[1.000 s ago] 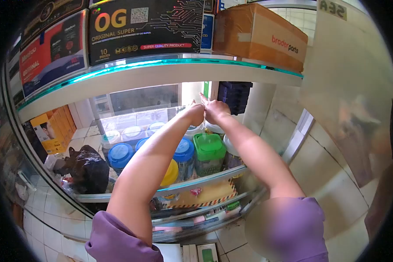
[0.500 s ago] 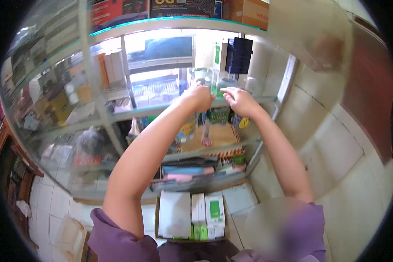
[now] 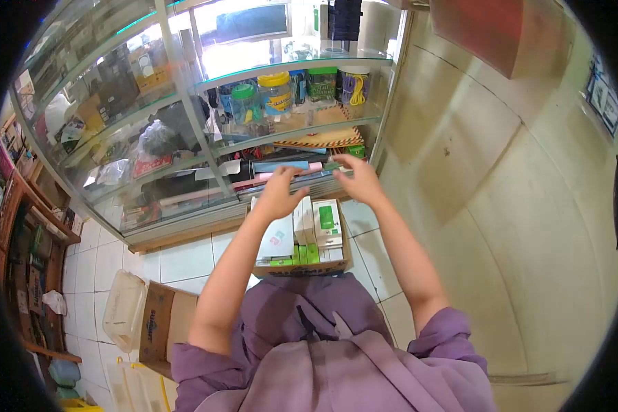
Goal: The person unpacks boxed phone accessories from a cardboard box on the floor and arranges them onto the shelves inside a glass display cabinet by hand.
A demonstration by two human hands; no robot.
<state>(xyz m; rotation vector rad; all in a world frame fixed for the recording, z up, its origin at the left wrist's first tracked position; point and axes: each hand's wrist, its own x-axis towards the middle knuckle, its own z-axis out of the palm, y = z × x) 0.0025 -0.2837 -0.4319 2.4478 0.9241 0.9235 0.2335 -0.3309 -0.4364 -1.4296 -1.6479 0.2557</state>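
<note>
A tall glass-and-metal display cabinet (image 3: pixel 187 91) stands in front of the person, its top cut off by the frame. On the floor between cabinet and lap sits the brown cardboard box packed with white and green cartons (image 3: pixel 281 271), directly below the hands. Its front lettering, partly hidden by the clothing, seems to read "SUMMIT". An open, empty-looking brown cardboard box (image 3: pixel 156 312) at lower left carries the same word on its flap; the sleeve covers part of it. A tan envelope with striped edges (image 3: pixel 323 122) lies on a cabinet shelf.

The left hand (image 3: pixel 280 196) hangs above the packed box and hides some cartons; the right hand (image 3: pixel 358 180) is beside the lowest shelf. Both grips are spread, fingers loosely curved around nothing. Half a second ago they were higher, before an upper shelf. The clear jar with a yellow lid (image 3: pixel 277 96) has a label too small to read, as has the white carton with a green panel (image 3: pixel 328 226).
</note>
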